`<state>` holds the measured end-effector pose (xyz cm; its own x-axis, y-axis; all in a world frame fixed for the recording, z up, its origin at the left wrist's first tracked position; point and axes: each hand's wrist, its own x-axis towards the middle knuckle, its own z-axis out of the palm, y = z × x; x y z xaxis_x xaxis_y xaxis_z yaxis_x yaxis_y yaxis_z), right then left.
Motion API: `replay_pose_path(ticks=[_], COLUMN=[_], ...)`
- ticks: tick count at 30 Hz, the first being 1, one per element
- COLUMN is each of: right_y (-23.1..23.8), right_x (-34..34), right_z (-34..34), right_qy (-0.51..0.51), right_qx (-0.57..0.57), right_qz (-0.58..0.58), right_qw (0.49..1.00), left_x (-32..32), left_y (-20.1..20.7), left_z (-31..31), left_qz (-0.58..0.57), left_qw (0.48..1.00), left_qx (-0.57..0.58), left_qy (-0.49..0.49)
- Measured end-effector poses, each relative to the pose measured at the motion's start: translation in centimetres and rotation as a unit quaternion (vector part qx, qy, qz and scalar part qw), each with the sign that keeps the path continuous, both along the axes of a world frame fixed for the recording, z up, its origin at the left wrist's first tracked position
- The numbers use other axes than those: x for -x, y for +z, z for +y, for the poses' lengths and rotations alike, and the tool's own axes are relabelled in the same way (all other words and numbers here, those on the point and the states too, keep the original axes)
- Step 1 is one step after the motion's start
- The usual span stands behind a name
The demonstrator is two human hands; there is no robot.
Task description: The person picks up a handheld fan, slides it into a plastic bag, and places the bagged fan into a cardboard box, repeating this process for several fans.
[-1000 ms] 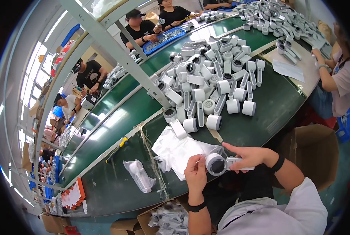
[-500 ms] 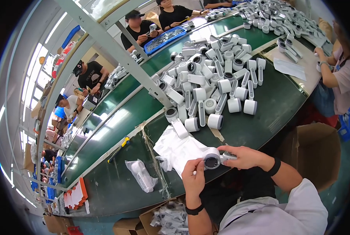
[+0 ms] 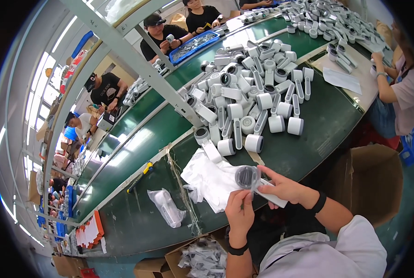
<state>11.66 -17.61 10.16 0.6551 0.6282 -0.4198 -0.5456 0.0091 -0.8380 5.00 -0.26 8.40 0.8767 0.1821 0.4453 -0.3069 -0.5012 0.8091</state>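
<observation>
My right hand (image 3: 290, 187) is closed round the pale handle of a white-and-grey handheld device (image 3: 274, 197) with a round head, like a small fan or hair dryer. The dark, ringed face of that head shows above a pile of white bags (image 3: 211, 178) on the bench. My left hand (image 3: 240, 214) has its fingers pinched together just under the head, at its lower rim. What lies between those fingertips is hidden. A bagged device (image 3: 166, 207) lies on the bench to the left.
Many loose devices (image 3: 248, 95) are heaped on the green bench (image 3: 330, 123) ahead. A yellow-and-black cutter (image 3: 140, 176) lies left, near a metal post (image 3: 170, 90). Cardboard boxes stand below, one (image 3: 374, 185) at right, another holding bagged pieces (image 3: 202, 257). Co-workers sit across and at right.
The device has turned in my right hand, so its handle now points down to the right and its face shows more. My left hand has shifted slightly right.
</observation>
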Motion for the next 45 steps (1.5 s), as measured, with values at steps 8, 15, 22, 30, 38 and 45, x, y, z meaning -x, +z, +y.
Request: replay_pose_path(ticks=[8,15,22,30,38,45], right_y=[-0.9,-0.1,-2.0,-1.8,-1.6,-1.2], right_x=[-0.2,-0.2,-0.4,1.9,2.5,2.7], right_z=[0.9,2.1,3.0,6.4,7.6,5.3], right_qy=[-0.016,-0.039,-0.168,-0.201,-0.255,-0.068], right_qx=[-0.064,-0.078,-0.047,0.043,0.050,0.002], right_qz=[0.000,0.000,-0.026,-0.286,-0.472,-0.532], right_qw=[0.998,0.996,0.984,0.936,0.842,0.844], left_x=[-0.2,0.5,1.1,1.6,3.8,8.8], left_y=[-0.5,-0.5,-0.6,-3.3,-1.2,0.6], left_z=[-0.6,-1.1,-0.3,-0.3,4.2,11.6], left_qz=[-0.053,-0.031,-0.044,0.169,0.103,0.020], left_qw=[0.995,0.997,0.991,0.872,0.798,0.872], left_qx=[-0.060,0.065,0.053,0.454,0.588,0.371], left_qy=[0.054,0.004,-0.116,-0.074,-0.081,0.318])
